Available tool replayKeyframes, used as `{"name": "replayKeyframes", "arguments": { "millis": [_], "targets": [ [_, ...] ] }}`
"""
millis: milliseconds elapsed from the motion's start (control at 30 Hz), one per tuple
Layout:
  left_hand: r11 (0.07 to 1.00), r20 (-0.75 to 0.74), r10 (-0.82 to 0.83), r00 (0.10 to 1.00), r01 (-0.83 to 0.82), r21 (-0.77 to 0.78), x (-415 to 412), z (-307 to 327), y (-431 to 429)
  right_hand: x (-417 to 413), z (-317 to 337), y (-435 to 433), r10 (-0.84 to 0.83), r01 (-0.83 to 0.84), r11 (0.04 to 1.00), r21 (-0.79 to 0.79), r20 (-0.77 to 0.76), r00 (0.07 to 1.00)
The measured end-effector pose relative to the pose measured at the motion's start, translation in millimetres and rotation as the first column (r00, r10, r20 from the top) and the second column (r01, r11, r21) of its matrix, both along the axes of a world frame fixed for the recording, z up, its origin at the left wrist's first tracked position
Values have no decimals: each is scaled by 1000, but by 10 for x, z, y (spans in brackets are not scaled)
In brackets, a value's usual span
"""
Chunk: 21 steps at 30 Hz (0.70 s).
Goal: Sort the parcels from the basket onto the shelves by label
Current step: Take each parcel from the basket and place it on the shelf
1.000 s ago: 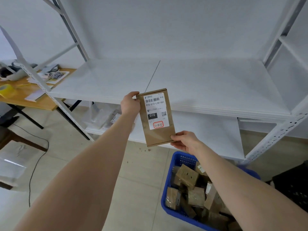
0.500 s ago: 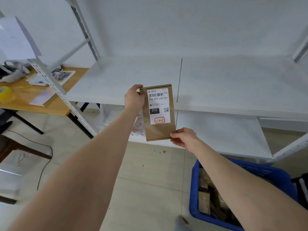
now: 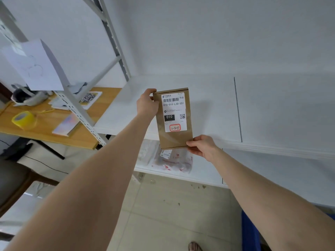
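The shelving unit (image 3: 107, 28) shows two white boards: an upper shelf (image 3: 208, 109) and a lower shelf (image 3: 262, 171). One wooden desk (image 3: 45, 129) stands to its left. One blue basket (image 3: 249, 232) shows at the lower right, as a corner only; its contents are out of view. One cardboard parcel (image 3: 175, 140) is held upright in the air, face to the camera, in front of the front edge of the upper shelf, toward its left corner, and rests on nothing. What looks like two clear-plastic packets (image 3: 174, 161) lie at the front edge of the lower shelf. Two hands are in use: the left hand (image 3: 147, 105) grips the parcel's top left corner, and the right hand (image 3: 201, 147) pinches its bottom right corner. One white label (image 3: 174, 107) reads 010-010-L30-551, with a handwritten code boxed in red; its first digit is unclear. Step in hand, as judged: label reading. The next move calls for matching the code to a shelf position, laying the parcel flat there, and releasing both hands.
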<state>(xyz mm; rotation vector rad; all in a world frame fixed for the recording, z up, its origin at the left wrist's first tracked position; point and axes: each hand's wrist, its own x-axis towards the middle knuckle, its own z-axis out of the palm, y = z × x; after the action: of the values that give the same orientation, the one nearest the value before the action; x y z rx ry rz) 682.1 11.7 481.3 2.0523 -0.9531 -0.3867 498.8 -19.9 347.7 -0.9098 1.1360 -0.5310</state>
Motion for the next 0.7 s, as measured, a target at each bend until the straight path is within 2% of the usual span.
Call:
{"name": "replayKeyframes", "arguments": {
  "millis": [267,400,700],
  "targets": [
    [999,1,-42,999,42,-2,829,102,-274,833,171,-224,-55,54,998,21,28,998],
    [996,28,-89,996,89,2,1277,114,-428,1287,155,-278,-119,119,993,-8,-18,993],
    [970,167,-234,958,243,-33,2208,20,-579,2384,69,-75,-306,298,950,-95,-85,948]
  ]
}}
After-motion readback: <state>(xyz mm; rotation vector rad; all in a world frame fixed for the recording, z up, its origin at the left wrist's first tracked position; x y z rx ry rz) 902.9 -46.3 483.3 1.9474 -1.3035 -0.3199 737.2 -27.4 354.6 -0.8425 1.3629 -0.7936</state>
